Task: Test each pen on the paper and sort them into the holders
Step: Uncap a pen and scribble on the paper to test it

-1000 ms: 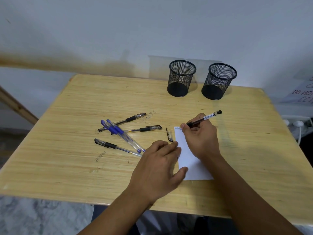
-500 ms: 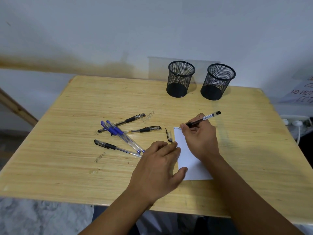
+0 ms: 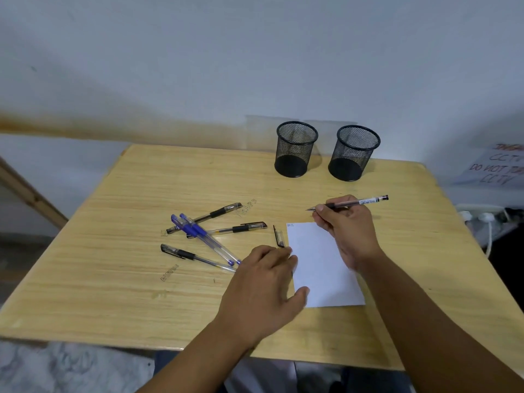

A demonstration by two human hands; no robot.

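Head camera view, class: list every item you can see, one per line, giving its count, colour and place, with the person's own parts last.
table: one, light wood, fills the view below the wall.
mesh holders: two, black, upright at the far edge, nothing visible inside.
paper: one, white, flat between the hands, a small scribble at its far left corner.
loose pens: five, three black and two blue, left of the paper.
pen cap: one, clear and black, beside the paper's left edge.
sign: one, white, handwritten, far right.
left hand: flat on the paper's left edge.
right hand: grip on a black pen, its tip beyond the paper's far edge.
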